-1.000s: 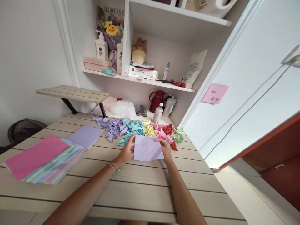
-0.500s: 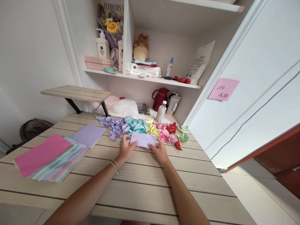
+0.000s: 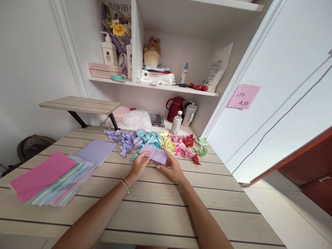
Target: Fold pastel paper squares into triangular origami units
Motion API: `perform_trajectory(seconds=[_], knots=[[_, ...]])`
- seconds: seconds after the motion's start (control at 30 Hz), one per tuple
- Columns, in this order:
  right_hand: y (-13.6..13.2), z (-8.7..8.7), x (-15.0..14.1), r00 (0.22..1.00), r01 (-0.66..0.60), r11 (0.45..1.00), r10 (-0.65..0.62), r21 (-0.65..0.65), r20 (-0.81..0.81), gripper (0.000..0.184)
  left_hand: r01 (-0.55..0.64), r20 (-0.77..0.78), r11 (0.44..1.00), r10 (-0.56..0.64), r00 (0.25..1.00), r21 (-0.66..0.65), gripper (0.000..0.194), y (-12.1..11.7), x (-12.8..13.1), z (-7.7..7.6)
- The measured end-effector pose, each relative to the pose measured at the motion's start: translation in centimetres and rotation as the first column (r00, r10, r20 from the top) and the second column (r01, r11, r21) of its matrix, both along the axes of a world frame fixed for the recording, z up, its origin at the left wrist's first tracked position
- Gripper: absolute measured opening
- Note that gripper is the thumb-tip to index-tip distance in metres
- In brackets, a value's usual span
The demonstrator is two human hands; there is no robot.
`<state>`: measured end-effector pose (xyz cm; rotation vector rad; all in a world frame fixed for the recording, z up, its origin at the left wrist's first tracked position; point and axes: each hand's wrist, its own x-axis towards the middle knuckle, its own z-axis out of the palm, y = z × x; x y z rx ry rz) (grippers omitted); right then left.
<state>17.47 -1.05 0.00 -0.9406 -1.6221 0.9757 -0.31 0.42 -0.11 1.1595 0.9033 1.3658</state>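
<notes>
At the slatted wooden table (image 3: 147, 207), in the head view, I see a lilac sheet (image 3: 155, 154) held just this side of colourful folded papers (image 3: 167, 142). The left hand (image 3: 140, 165) pinches its left end; the right hand (image 3: 173, 168) curls at its right edge, grip unclear. Spread square a second ago, it's now halved and tilted: folding seems barely begun.

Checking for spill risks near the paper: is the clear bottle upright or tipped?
Upright: the clear bottle stands behind the yellow paper shapes, its white cap at the top.

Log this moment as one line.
left hand: holds purple paper | right hand: at paper's right edge | beyond: origami | left: stack
</notes>
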Motion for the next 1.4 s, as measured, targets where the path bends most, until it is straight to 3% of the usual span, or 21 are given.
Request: perform_trajectory(seconds=[0.13, 0.4, 0.53, 0.6, 0.67, 0.77, 0.87, 0.93, 1.1, 1.2, 1.3, 1.4], knots=[[0.4, 0.2, 1.1, 0.988, -0.009, 0.996, -0.005, 0.089, 0.153, 0.048, 0.031, -0.038, 0.999, -0.032, 0.999, -0.035, 0.034, 0.4, -0.3, -0.1], [0.4, 0.4, 1.0, 0.997, 0.080, 0.997, -0.081, 0.022, 0.008, 0.022, 0.140, -0.095, 0.990, -0.140, 0.986, -0.008, 0.035, -0.5, 0.0, 0.4], [0.5, 0.1, 0.7, 0.990, 0.126, 0.988, -0.131, -0.087, -0.046, 0.025, 0.121, -0.199, 0.993, -0.117, 0.973, 0.012, 0.024, -0.5, 0.1, 0.3], [0.5, -0.2, 0.4, 0.982, 0.126, 0.980, -0.145, -0.155, -0.119, 0.034, 0.094, -0.175, 0.995, -0.087, 0.981, 0.033, 0.027, -0.5, 0.2, 0.2], [0.5, -0.5, 0.0, 0.972, 0.090, 0.976, -0.130, -0.198, -0.195, 0.047, 0.078, -0.066, 0.996, -0.075, 0.995, 0.043, 0.049, -0.4, 0.4, 0.1], [0.5, -0.9, -0.6, 0.960, 0.033, 0.972, -0.096, -0.233, -0.263, 0.040, 0.074, 0.061, 0.997, -0.076, 0.995, 0.033, 0.078, -0.4, 0.6, 0.0], [0.5, -1.3, -1.2, 0.949, 0.010, 0.974, -0.080, -0.225, -0.306, 0.033, 0.152, -0.014, 0.988, -0.152, 0.988, -0.012, 0.057, -0.5, 0.5, 0.0], [0.5, -1.3, -1.3, 0.958, 0.026, 0.983, -0.077, -0.183, -0.278, 0.031, 0.218, -0.078, 0.975, -0.221, 0.972, -0.040, 0.037, -0.6, 0.5, 0.0], [0.5, -0.6, 0.1, 0.975, 0.216, 0.976, -0.217, 0.033, 0.041, 0.030, 0.225, -0.066, 0.974, -0.227, 0.972, -0.039, 0.034, -0.9, 0.6, 0.3], [0.3, 0.2, 1.3, 0.980, 0.121, 0.991, -0.128, 0.055, 0.149, 0.046, 0.142, -0.081, 0.990, -0.140, 0.987, 0.019, 0.032, -0.7, 0.5, 0.3], [0.1, 0.6, 1.5, 0.994, -0.010, 1.000, 0.008, 0.019, 0.106, 0.057, 0.103, -0.130, 0.992, -0.094, 0.987, 0.070, 0.036, -0.5, 0.3, 0.1], [0.0, 0.7, 1.0, 0.998, -0.044, 0.999, 0.043, 0.010, 0.040, 0.047, 0.139, -0.135, 0.987, -0.127, 0.983, 0.083, 0.046, -0.6, 0.2, 0.0]])
